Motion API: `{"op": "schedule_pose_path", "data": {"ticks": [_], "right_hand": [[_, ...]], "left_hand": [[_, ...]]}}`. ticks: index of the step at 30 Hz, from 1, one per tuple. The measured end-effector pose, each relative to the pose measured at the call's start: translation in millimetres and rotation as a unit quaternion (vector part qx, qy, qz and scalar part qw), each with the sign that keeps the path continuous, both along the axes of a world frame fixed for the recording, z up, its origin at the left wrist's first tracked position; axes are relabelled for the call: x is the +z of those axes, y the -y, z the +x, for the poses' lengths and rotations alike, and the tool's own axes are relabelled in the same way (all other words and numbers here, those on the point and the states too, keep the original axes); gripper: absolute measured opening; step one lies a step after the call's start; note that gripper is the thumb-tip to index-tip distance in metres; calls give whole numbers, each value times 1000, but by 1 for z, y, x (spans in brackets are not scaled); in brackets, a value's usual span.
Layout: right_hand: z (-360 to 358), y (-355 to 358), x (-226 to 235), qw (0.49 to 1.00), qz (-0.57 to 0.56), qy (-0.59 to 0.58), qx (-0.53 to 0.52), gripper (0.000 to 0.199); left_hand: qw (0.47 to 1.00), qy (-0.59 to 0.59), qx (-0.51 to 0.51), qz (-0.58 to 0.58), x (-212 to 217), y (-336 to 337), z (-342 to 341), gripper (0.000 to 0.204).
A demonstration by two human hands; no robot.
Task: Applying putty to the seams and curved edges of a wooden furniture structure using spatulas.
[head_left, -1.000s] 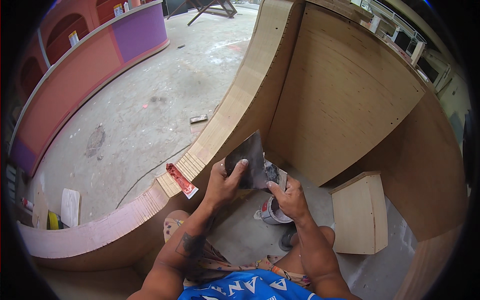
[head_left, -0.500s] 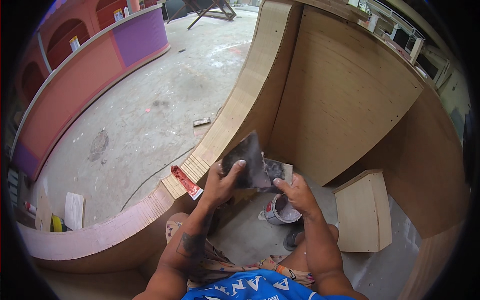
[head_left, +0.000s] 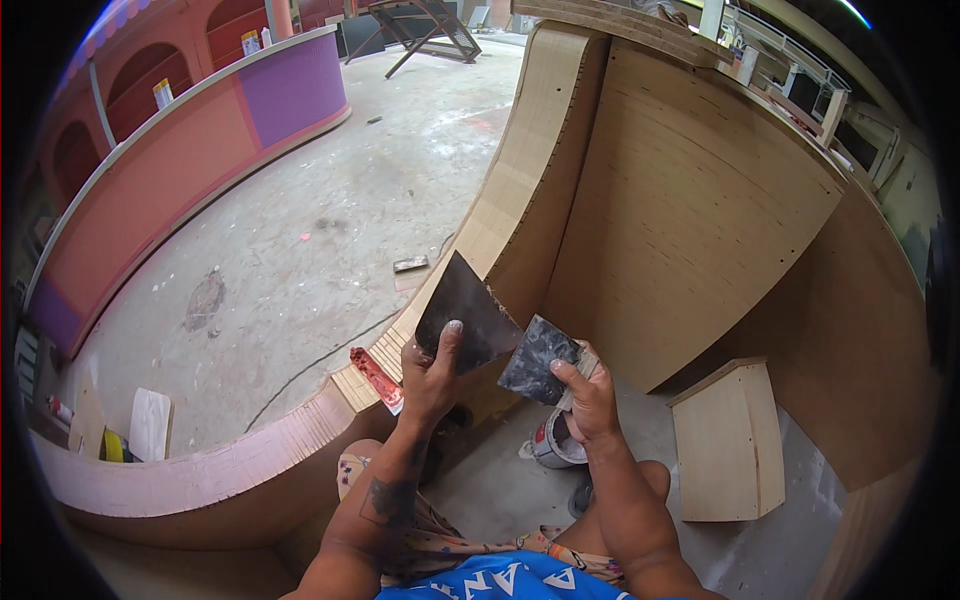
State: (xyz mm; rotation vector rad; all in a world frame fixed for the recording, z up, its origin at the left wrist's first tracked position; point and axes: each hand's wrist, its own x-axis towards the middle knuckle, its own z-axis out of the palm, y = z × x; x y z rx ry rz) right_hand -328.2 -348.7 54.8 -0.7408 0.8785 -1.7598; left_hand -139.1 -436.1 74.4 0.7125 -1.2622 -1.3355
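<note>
My left hand (head_left: 432,372) grips a dark, flat, roughly triangular sheet (head_left: 468,308), its thumb pressed on the upper face. A smaller squarish putty scraper (head_left: 538,362) is in my right hand (head_left: 594,398). Its dark blade carries pale smears, and a light handle edge shows under my fingers. The blade sits just right of the sheet's lower right corner, with a narrow gap between them. Below my right hand, a bucket (head_left: 548,447) of pale paste stands on the floor, partly covered by my wrist. Beside my left hand, a red-stained tube (head_left: 373,376) lies on the curved wooden rim (head_left: 345,391).
A tall curved plywood panel (head_left: 690,200) rises ahead to the right. Near my right knee stands a small wooden box-like piece (head_left: 725,440). Beyond the rim, a small block (head_left: 410,264) lies on the floor, and a pink-purple counter (head_left: 190,170) curves along the left.
The dark sheet and scraper, overlapping before, have come apart. The scraper is lower and tilted, its blade more visible. The head view has shifted slightly.
</note>
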Motion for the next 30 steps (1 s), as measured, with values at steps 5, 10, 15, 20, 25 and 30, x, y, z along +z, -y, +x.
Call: {"op": "schedule_pose_path", "data": {"ticks": [5,10,15,20,25,30], "right_hand": [[-1,1,3,1000,8,8,-12,32],[0,3,1,999,-7,33,-4,33],[0,7,11,998,-22,55,-10,35],[-9,14,11,997,-55,37,-46,35],[-14,26,-4,976,-30,-173,-132,34],[-8,32,-37,902,51,-396,-163,29]], "left_hand": [[999,32,-15,-18,0,-4,-2,26],[994,75,-9,-78,-3,-16,-12,25],[953,223,-20,-205,-16,-25,-14,22],[944,277,-34,-178,-14,-22,-13,23],[938,293,41,-179,-25,-18,-11,31],[884,407,-4,-231,-41,-29,-32,36]]}}
